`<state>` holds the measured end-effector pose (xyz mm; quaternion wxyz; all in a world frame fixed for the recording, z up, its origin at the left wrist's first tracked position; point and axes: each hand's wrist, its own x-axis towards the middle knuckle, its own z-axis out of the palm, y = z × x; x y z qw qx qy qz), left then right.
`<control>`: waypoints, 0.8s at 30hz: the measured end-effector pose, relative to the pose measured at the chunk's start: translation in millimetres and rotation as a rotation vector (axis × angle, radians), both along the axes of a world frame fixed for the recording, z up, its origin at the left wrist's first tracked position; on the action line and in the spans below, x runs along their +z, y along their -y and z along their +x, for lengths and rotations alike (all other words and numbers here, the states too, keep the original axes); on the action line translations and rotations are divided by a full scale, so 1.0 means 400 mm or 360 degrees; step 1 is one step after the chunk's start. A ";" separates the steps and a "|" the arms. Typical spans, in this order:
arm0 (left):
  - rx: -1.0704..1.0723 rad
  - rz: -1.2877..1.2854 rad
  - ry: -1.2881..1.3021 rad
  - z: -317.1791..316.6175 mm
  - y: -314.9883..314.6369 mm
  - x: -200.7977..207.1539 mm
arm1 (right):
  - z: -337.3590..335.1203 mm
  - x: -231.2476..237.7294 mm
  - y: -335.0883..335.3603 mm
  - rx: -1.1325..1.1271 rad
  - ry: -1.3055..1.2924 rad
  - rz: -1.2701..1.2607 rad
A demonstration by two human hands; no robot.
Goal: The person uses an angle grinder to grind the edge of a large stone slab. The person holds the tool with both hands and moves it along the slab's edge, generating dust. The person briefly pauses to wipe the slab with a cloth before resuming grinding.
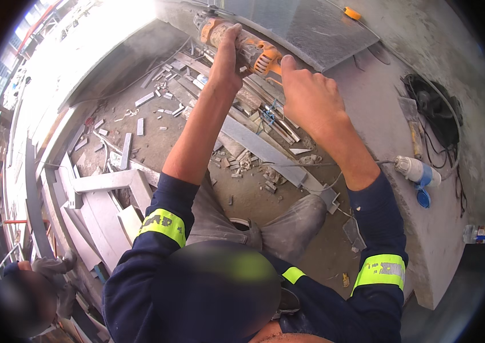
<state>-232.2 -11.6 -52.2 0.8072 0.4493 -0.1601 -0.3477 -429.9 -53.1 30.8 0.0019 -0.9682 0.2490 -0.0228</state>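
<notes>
An orange and grey angle grinder [261, 58] is held out in front of me in both hands. My left hand [228, 56] wraps round the dusty front of its body, near the head. My right hand [312, 96] is closed round the rear handle. The grinder's head [207, 23] is at the far edge, beside a grey stone slab [316, 30]. Its disc shows only in part, and whether it touches the stone I cannot tell. Pale dust hangs to the left of the head.
Strips and offcuts of stone [141, 126] litter the ground. A long grey strip [262, 150] lies ahead of my knees. On the right ledge are a white-blue cable connector [418, 170], a black bag [435, 106] and a bottle [480, 234]. Another person [54, 271] is at lower left.
</notes>
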 end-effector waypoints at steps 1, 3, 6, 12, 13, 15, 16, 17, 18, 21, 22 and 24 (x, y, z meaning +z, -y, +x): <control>0.0028 -0.0013 -0.0010 -0.024 0.004 -0.002 | -0.020 0.002 0.001 0.0018 -0.0001 -0.0050; 0.0024 -0.0068 -0.0027 -0.055 0.007 -0.003 | -0.056 0.001 0.002 0.0046 0.0000 -0.0151; 0.0022 -0.0060 -0.0068 -0.075 0.006 -0.004 | -0.083 -0.002 0.006 0.0059 0.0001 -0.0185; 0.0016 -0.0066 -0.0031 -0.102 0.009 -0.005 | -0.102 -0.004 0.017 0.0016 0.0008 -0.0059; 0.0028 -0.0036 -0.0039 -0.105 0.008 -0.003 | -0.104 -0.003 0.017 0.0014 0.0007 -0.0048; 0.0035 -0.0009 -0.0044 -0.110 0.004 0.001 | -0.109 -0.001 0.017 0.0005 -0.0004 -0.0036; 0.0021 -0.0018 -0.0036 -0.114 0.002 0.001 | -0.112 0.001 0.016 0.0007 -0.0010 -0.0034; 0.0007 -0.0027 -0.0029 -0.119 -0.001 -0.001 | -0.118 0.003 0.016 0.0007 -0.0017 -0.0033; -0.0008 -0.0037 -0.0022 -0.122 -0.001 -0.002 | -0.121 0.004 0.016 0.0008 -0.0017 -0.0042; 0.0030 -0.0037 -0.0012 -0.123 0.002 -0.007 | -0.119 0.002 0.019 0.0010 -0.0009 -0.0059; 0.0033 -0.0019 -0.0032 -0.119 0.005 -0.008 | -0.114 0.000 0.020 0.0013 -0.0012 -0.0049; 0.0034 -0.0035 -0.0045 -0.105 0.011 -0.007 | -0.096 -0.005 0.025 0.0012 -0.0012 -0.0052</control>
